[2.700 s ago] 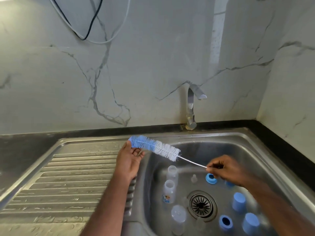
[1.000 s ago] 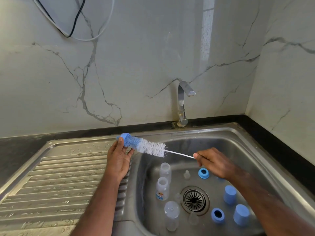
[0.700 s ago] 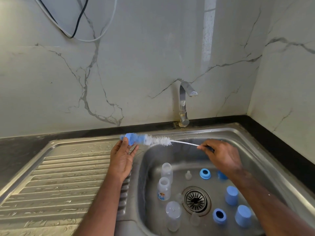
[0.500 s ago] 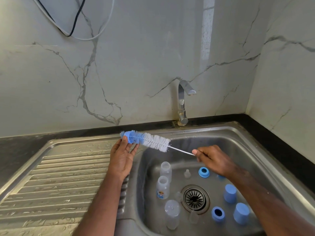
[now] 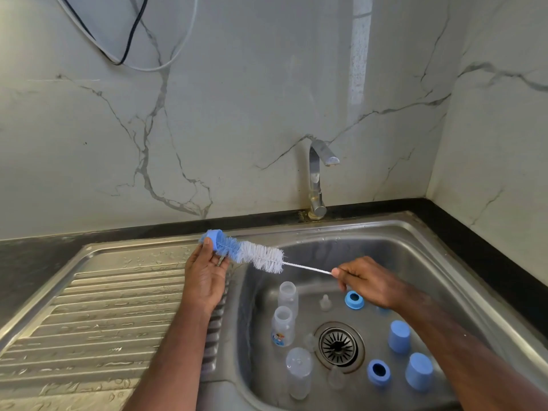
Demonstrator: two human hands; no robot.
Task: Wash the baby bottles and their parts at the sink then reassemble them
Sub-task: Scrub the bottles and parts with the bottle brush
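My left hand (image 5: 204,277) pinches a blue bottle ring (image 5: 214,237) over the sink's left rim, thumb on its near side. The blue-and-white bottle brush (image 5: 255,256) has its tip pushed into that ring. My right hand (image 5: 367,280) grips the brush's thin wire handle (image 5: 308,267) above the basin. On the basin floor stand three clear bottles (image 5: 283,326), and clear teats (image 5: 325,302) lie near them. Two more blue rings (image 5: 354,299) and two blue caps (image 5: 399,336) sit around the drain (image 5: 339,346).
The steel sink (image 5: 439,262) fills the lower right, with a ribbed wet drainboard (image 5: 103,315) on its left. A closed tap (image 5: 317,179) rises at the back. Marble walls close off the back and right; cables (image 5: 130,40) hang top left.
The brush has been worked in and out of the blue ring. My right hand lifted the wire handle, then lowered it again. My left hand stayed over the sink's rim.
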